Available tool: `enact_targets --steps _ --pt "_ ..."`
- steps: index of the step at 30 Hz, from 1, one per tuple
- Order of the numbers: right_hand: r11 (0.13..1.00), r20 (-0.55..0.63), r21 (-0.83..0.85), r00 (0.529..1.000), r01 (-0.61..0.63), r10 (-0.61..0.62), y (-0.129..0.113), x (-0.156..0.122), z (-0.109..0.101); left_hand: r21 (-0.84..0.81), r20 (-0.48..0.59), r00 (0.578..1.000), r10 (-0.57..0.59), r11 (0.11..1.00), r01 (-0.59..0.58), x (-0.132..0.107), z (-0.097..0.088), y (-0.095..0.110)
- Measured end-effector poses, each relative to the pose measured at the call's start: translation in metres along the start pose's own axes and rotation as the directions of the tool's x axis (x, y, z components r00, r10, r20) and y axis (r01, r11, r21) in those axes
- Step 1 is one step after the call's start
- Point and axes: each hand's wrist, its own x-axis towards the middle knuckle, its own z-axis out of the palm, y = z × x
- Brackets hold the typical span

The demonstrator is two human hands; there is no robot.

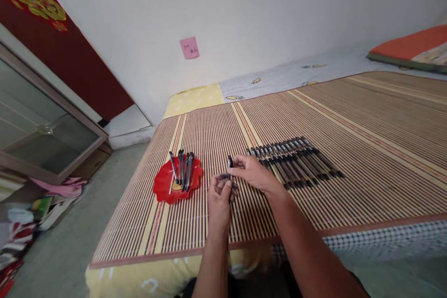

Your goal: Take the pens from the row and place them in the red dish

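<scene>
Both hands meet over the striped mat, holding one pen [230,162] upright between them. My right hand [253,172] pinches its dark cap at the top. Lower down, the fingers of my left hand [220,193] close around the barrel, which they mostly hide. Whether the cap is fully on the pen cannot be made out. To the right, several black-capped pens [296,160] lie side by side in a slanted row. On the left, a red scalloped plate [159,184] carries several more pens [188,170] and a thin white stick.
The bamboo mat [216,135] covers a bed against a white wall. A pink note [189,48] is stuck on the wall. An orange folded quilt [412,44] lies at the far right. Clothes [21,237] and a glass-fronted cabinet [45,125] are on the left.
</scene>
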Motion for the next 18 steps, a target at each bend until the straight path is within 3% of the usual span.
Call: enact_targets --steps 11,14,18 --pt "0.996 -0.031 0.085 0.999 -0.015 0.018 -0.002 -0.001 -0.005 0.147 0.026 1.000 0.013 0.989 -0.017 0.000 -0.002 0.002" --pt "0.991 -0.091 0.133 0.995 -0.032 0.044 -0.003 -0.001 -0.009 0.308 -0.026 0.992 0.123 0.945 -0.109 -0.004 -0.013 0.022" --pt "0.983 -0.152 0.178 0.985 -0.049 0.077 -0.001 0.000 -0.016 0.480 -0.131 0.964 0.230 0.866 -0.141 0.004 -0.048 0.063"
